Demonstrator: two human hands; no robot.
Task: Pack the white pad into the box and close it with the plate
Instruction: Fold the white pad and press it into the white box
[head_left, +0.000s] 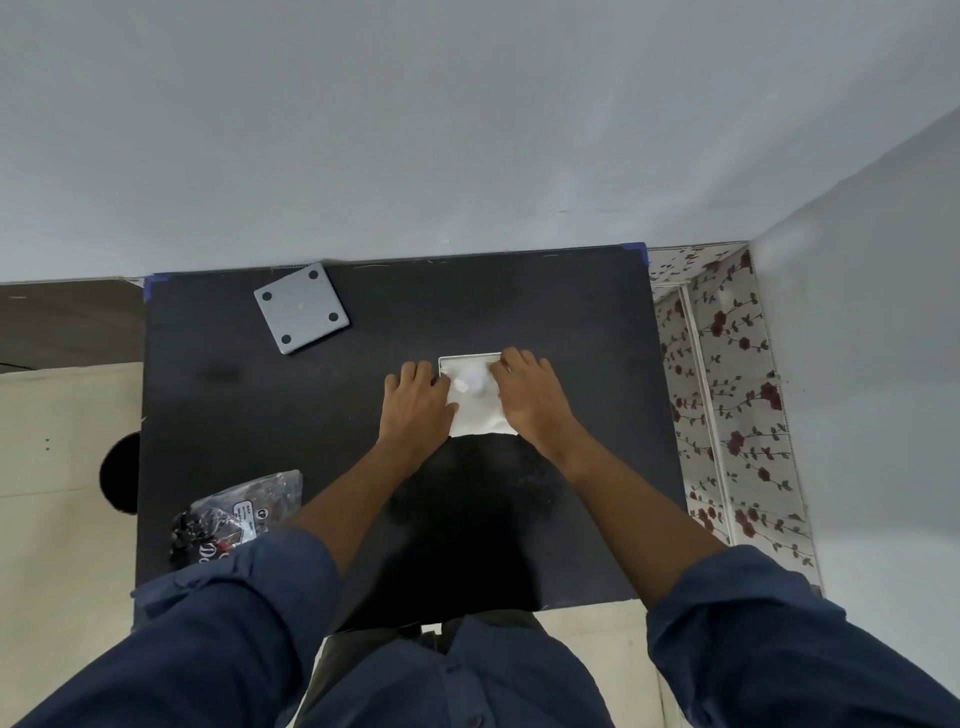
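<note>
Item one: a black table (270, 415), set against a pale wall, on which we find everything listed here.

Item two: a white box (470, 358), shallow and square, near the table's middle; we see only its far rim, the rest covered.

Item three: the white pad (478, 413), lying over the box and spilling off its near edge onto the table, its near end loose and flat.

Item four: the left hand (415, 402), palm down at the pad's left edge, fingertips curled onto the pad at the box's left corner.

Item five: the right hand (530, 395), palm down on the pad's right edge, fingers bent over the box's right rim. We judge both hands to be pressing the pad; whether either pinches it we cannot tell.

Item six: the grey plate (301, 307), square with four dark corner dots, lying flat at the far left, well apart from the box.

Item seven: a crumpled clear bag (234, 512) with dark contents, near left, beside a rolled blue sleeve (249, 597).
</note>
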